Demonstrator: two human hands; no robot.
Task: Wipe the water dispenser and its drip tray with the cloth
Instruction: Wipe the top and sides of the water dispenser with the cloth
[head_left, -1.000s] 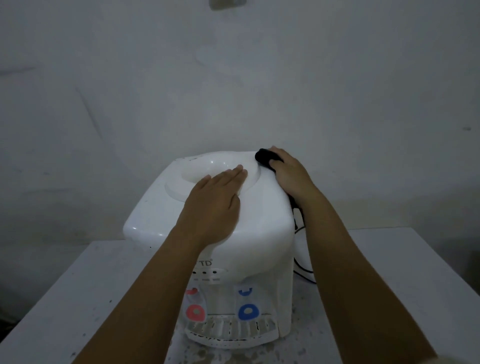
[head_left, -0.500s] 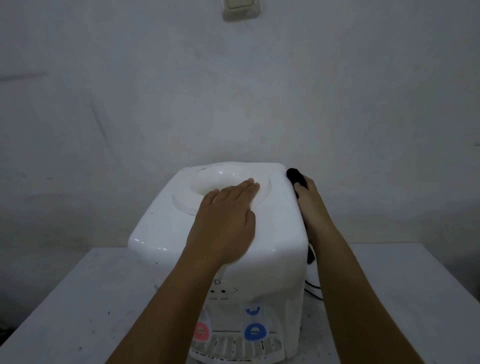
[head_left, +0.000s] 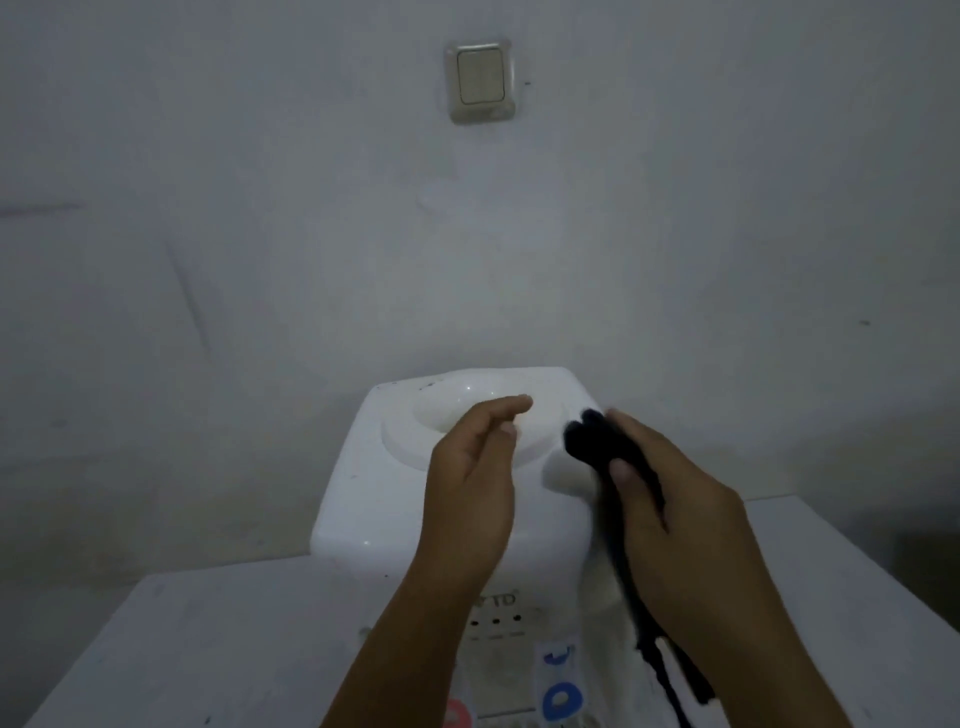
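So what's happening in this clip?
A person is cleaning a white water dispenser that stands on a table. The right hand grips a dark cloth above the dispenser's top right corner. The left hand hovers open over the top. The drip tray is out of view.

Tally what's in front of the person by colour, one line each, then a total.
White: 3, the water dispenser, the table, the wall switch
Black: 1, the cloth held in the right hand
Blue: 1, the tap lever
Red: 1, the tap lever
Total: 6
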